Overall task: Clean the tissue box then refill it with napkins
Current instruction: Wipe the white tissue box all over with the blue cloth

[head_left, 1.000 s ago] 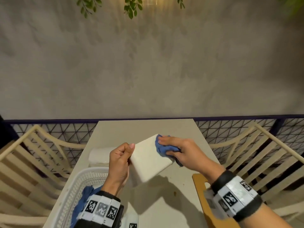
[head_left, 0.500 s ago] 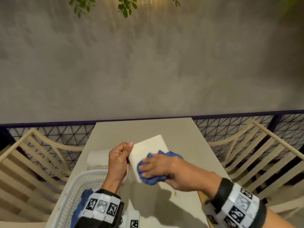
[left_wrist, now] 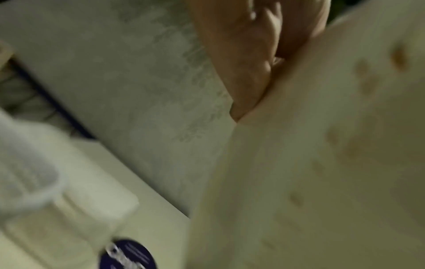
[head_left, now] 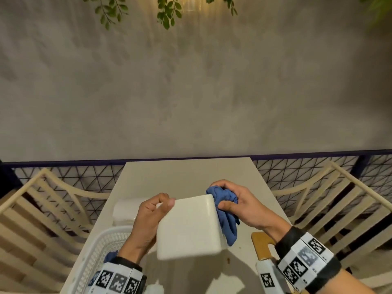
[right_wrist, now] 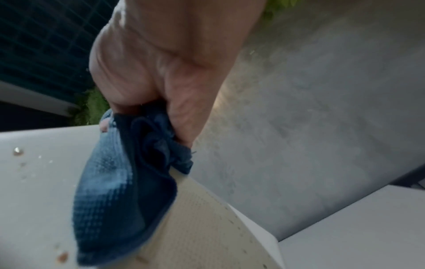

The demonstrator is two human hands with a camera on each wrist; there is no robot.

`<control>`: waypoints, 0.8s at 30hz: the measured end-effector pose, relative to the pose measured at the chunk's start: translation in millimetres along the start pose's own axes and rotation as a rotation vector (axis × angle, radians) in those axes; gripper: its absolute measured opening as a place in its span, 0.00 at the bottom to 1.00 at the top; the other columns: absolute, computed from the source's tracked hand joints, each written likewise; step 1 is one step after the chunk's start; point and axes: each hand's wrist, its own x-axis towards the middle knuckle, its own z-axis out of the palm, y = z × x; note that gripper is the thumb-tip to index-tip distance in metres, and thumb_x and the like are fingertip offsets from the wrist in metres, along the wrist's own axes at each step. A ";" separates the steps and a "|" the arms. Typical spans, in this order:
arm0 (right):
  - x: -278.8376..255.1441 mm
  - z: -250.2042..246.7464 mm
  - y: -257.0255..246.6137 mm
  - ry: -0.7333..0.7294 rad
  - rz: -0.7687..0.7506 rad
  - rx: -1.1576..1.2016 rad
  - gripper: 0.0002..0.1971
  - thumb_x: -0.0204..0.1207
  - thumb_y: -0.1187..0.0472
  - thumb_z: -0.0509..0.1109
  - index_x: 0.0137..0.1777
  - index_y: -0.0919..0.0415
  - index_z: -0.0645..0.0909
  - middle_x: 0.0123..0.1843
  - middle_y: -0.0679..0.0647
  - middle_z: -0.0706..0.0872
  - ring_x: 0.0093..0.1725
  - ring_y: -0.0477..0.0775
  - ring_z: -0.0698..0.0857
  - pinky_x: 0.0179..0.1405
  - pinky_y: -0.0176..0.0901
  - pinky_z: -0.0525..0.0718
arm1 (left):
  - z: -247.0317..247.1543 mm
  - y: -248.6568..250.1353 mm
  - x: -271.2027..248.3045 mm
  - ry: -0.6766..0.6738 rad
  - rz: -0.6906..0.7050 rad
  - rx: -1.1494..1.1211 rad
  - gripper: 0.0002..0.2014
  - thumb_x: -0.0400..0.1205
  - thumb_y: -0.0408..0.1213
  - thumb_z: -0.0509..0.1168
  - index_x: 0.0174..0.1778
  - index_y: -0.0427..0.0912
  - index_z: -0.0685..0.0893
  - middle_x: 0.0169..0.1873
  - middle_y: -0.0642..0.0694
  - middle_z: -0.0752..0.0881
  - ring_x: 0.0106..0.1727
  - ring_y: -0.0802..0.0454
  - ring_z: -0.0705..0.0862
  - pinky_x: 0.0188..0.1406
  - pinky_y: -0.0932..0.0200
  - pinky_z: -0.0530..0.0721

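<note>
White plastic, the box (head_left: 188, 227) is held above the table (head_left: 191, 172) by the left hand (head_left: 148, 221), thumb pinching its top edge, while the right hand (head_left: 244, 205) bunches a blue cloth (head_left: 227, 211) against its right side. Cleaning looks unfinished; napkins (head_left: 124, 211) wait on the table.

Left wrist: fingers (left_wrist: 248, 60) curl on the box, brown spots remaining.

Right wrist: fingers (right_wrist: 184, 102) clench the cloth; refilling not begun.

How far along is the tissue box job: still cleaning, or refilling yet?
Still cleaning. The left hand holds the tissue box above the table while the right hand presses a blue cloth against its side. Brown spots show on the box in the wrist views. Left: the white napkins lie untouched on the table, so refilling has not begun.
</note>
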 end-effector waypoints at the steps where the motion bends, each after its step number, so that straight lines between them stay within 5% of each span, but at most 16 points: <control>1: 0.0 -2.5 -1.7 -0.012 0.006 -0.030 0.14 0.72 0.68 0.69 0.56 0.54 0.78 0.50 0.49 0.84 0.49 0.42 0.83 0.52 0.36 0.83 | -1.8 2.9 -0.4 -0.048 -0.013 0.147 0.23 0.55 0.62 0.78 0.24 0.47 0.81 0.25 0.51 0.81 0.28 0.54 0.77 0.27 0.61 0.74; 5: 5.2 -1.4 -15.9 -0.091 0.016 -0.298 0.15 0.77 0.73 0.68 0.56 0.54 0.77 0.50 0.46 0.83 0.49 0.39 0.82 0.52 0.32 0.81 | 13.2 13.8 1.0 -0.322 -0.106 0.477 0.09 0.72 0.51 0.71 0.34 0.50 0.86 0.30 0.56 0.88 0.32 0.63 0.84 0.32 0.68 0.78; 8: 11.3 10.5 -18.1 -0.086 0.007 -0.497 0.14 0.76 0.68 0.70 0.60 0.56 0.79 0.54 0.45 0.84 0.55 0.45 0.82 0.59 0.38 0.80 | 34.8 10.8 6.7 -0.341 -0.072 0.666 0.14 0.75 0.49 0.67 0.34 0.41 0.82 0.25 0.53 0.81 0.28 0.59 0.76 0.32 0.64 0.72; 10: 14.4 18.4 -16.4 0.012 -0.020 -0.543 0.15 0.76 0.67 0.70 0.62 0.57 0.78 0.57 0.47 0.84 0.56 0.47 0.81 0.58 0.37 0.79 | 41.6 5.7 9.0 -0.241 -0.054 0.593 0.22 0.70 0.54 0.66 0.37 0.34 0.82 0.28 0.41 0.80 0.32 0.53 0.75 0.37 0.56 0.72; 13: 8.0 33.3 -9.7 0.166 -0.101 -0.485 0.18 0.75 0.66 0.71 0.65 0.57 0.79 0.62 0.48 0.84 0.59 0.41 0.80 0.59 0.25 0.75 | 43.1 -1.9 7.1 -0.027 -0.023 0.365 0.16 0.70 0.47 0.66 0.30 0.35 0.79 0.24 0.47 0.77 0.29 0.54 0.72 0.31 0.59 0.69; 17: -17.3 17.5 7.0 0.048 -0.132 -0.383 0.23 0.72 0.71 0.72 0.69 0.62 0.79 0.68 0.42 0.77 0.67 0.25 0.73 0.71 0.20 0.66 | 38.8 -7.4 -3.2 -0.025 -0.037 0.121 0.11 0.68 0.44 0.68 0.22 0.44 0.80 0.20 0.53 0.76 0.23 0.59 0.71 0.24 0.68 0.69; 21: -5.6 14.7 8.2 0.219 -0.170 -0.524 0.19 0.73 0.68 0.72 0.65 0.63 0.82 0.64 0.43 0.79 0.68 0.42 0.78 0.72 0.26 0.68 | 38.6 -14.7 -0.3 -0.006 -0.016 0.076 0.13 0.67 0.46 0.70 0.20 0.46 0.77 0.20 0.52 0.75 0.25 0.56 0.71 0.24 0.66 0.68; 24: -19.6 37.1 0.2 -0.056 -0.363 -0.490 0.18 0.73 0.68 0.67 0.64 0.67 0.83 0.65 0.47 0.81 0.70 0.40 0.76 0.74 0.33 0.69 | 25.6 -20.8 4.4 0.072 0.027 -0.035 0.20 0.59 0.55 0.77 0.22 0.45 0.77 0.25 0.41 0.71 0.32 0.51 0.68 0.30 0.60 0.68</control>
